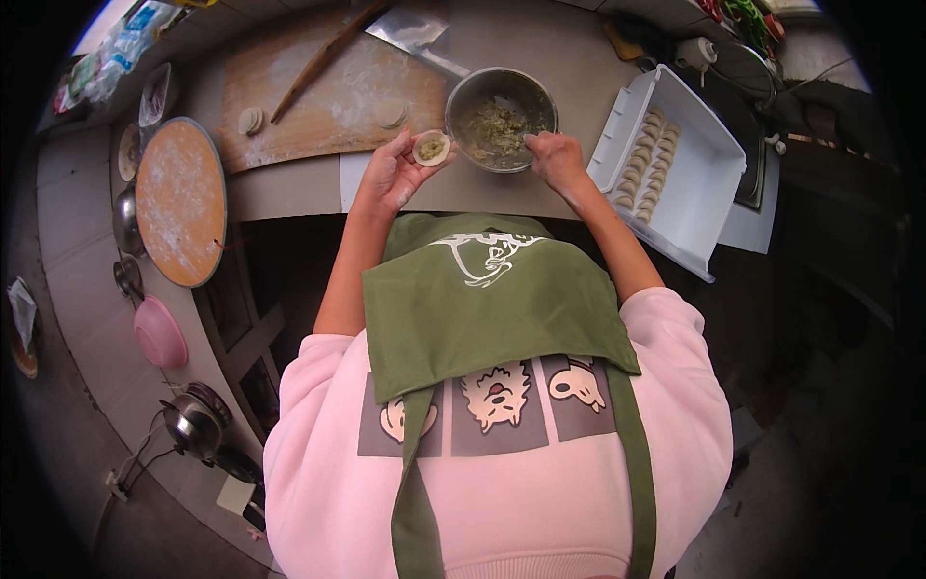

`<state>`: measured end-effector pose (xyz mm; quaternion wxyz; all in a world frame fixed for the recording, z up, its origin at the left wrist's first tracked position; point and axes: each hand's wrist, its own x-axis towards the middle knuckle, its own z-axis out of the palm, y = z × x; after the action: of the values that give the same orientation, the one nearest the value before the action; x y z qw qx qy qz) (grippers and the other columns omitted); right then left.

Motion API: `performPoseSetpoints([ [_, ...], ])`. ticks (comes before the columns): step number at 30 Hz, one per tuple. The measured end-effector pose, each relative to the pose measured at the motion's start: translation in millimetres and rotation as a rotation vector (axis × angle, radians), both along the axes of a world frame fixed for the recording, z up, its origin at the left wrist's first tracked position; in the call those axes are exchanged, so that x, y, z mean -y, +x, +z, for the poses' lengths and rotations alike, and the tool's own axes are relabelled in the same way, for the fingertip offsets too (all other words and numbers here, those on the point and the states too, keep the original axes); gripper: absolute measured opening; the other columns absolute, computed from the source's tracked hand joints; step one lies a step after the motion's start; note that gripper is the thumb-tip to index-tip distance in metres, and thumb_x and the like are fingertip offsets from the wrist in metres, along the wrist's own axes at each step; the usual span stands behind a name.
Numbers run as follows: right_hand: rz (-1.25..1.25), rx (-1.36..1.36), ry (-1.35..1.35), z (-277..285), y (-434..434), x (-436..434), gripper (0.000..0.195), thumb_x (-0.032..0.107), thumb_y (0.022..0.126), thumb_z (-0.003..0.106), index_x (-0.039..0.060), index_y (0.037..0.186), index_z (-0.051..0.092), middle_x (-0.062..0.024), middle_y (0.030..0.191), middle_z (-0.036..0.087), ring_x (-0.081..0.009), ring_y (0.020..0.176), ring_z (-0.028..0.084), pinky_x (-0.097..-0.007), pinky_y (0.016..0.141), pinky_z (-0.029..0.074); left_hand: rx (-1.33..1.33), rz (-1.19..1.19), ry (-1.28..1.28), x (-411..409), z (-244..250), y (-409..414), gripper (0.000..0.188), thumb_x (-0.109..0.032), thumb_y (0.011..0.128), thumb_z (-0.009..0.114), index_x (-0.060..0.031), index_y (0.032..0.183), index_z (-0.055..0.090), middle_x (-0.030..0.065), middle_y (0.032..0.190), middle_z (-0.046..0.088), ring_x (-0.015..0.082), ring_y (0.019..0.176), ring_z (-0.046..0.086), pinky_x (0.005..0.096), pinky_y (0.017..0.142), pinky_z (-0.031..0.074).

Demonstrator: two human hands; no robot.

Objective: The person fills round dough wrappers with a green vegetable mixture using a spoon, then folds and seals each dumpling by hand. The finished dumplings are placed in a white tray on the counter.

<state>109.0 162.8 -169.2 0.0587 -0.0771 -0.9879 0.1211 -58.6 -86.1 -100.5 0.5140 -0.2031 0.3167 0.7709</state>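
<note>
A round dough wrapper (428, 155) topped with greenish filling rests on the fingers of my left hand (396, 174), which is dusted with flour. Just right of it stands a steel mixing bowl (457, 137) with more chopped filling (499, 127) inside. My right hand (557, 155) is curled at the bowl's right rim, fingertips over the inside. Whether it grips a utensil cannot be made out. Behind my left hand, a stack of wrappers (391, 113) lies on the floured wooden board (325, 148); a smaller stack (251, 121) sits at the board's left.
A white plastic tray (694, 184) at right holds two rows of folded dumplings (640, 163). A wooden rolling pin (325, 58) lies across the board, near a metal-bladed scraper (409, 30). Leftward are a round floured board (181, 203), a pink bowl (160, 331) and an electric kettle (193, 427).
</note>
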Motion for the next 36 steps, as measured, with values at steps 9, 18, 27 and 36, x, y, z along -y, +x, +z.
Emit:
performPoseSetpoints([
  [9, 0.006, 0.197, -0.212, 5.8, -2.1, -13.6, 0.014, 0.009, 0.079, 0.06, 0.0087, 0.085, 0.071, -0.0137, 0.077, 0.068, -0.0328, 0.075, 0.066, -0.0429, 0.067, 0.052, -0.017, -0.004, 0.001, -2.6, -4.1, -1.2, 0.038, -0.019, 0.105, 0.036, 0.0162, 0.115, 0.048, 0.0332, 0.123, 0.053, 0.0484, 0.117, 0.054, 0.056, 0.102, 0.049],
  [18, -0.266, 0.156, -0.879, 58.3, 15.4, -36.5, 0.021, 0.015, 0.087, 0.066, 0.0034, 0.102, 0.074, -0.0097, 0.08, 0.073, -0.0117, 0.073, 0.064, -0.0279, 0.067, 0.048, -0.071, -0.019, -0.04, -13.5, -5.1, 3.2, 0.044, -0.021, 0.105, 0.035, 0.0188, 0.122, 0.042, 0.0344, 0.125, 0.05, 0.047, 0.118, 0.054, 0.0537, 0.102, 0.049],
  [27, -0.075, -0.34, -0.515, 122.9, 15.9, 33.0, 0.02, 0.003, 0.082, 0.067, 0.0069, 0.101, 0.073, -0.0082, 0.073, 0.069, -0.0201, 0.058, 0.063, -0.0305, 0.055, 0.047, -0.005, -0.147, 0.018, -39.5, 15.1, 19.9, 0.055, -0.031, 0.106, 0.032, 0.0186, 0.13, 0.036, 0.0329, 0.129, 0.049, 0.0467, 0.117, 0.053, 0.0548, 0.103, 0.046],
  [36, 0.048, -0.403, 0.014, 133.0, 30.5, 28.6, 0.038, -0.004, 0.073, 0.067, 0.0144, 0.105, 0.074, -0.006, 0.057, 0.046, -0.0223, 0.051, 0.052, -0.0346, 0.048, 0.042, -0.051, -0.124, 0.016, -40.7, 25.2, 20.0, 0.056, -0.029, 0.106, 0.03, 0.0225, 0.128, 0.036, 0.0347, 0.129, 0.048, 0.0484, 0.122, 0.05, 0.054, 0.107, 0.045],
])
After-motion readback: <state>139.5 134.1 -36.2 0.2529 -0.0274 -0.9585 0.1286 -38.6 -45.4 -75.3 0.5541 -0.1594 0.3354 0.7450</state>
